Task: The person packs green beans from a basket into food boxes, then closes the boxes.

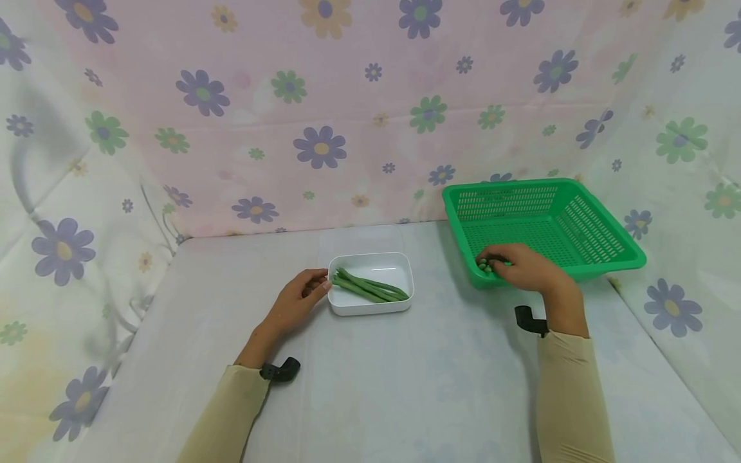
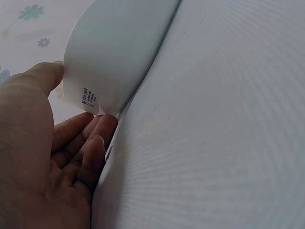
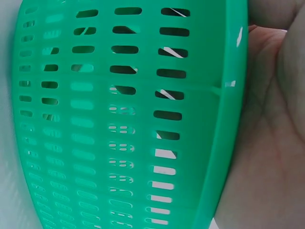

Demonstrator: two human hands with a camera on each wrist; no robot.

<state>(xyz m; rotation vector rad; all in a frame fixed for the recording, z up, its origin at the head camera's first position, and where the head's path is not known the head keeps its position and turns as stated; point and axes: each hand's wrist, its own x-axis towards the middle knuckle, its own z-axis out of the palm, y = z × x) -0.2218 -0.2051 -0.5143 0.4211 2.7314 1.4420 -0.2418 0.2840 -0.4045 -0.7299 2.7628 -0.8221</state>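
A white rectangular container (image 1: 370, 307) stands on the table, with several long green beans (image 1: 370, 287) lying inside it. My left hand (image 1: 296, 301) is at its left end. In the left wrist view, the thumb (image 2: 53, 76) touches the container's rim and the loosely bent fingers (image 2: 90, 160) meet its wall low down, near the table. Over the near left corner of a green plastic basket (image 1: 457, 241), my right hand (image 1: 523, 267) grips a bunch of green beans (image 1: 486, 265). Only their ends show past the fingers. The right wrist view shows the basket's slotted outer wall (image 3: 143, 102) beside the palm.
The table (image 1: 393, 386) is covered with a pale cloth. Flowered curtains (image 1: 359, 116) hang behind it and along both sides. The basket stands at the far right, against the back curtain.
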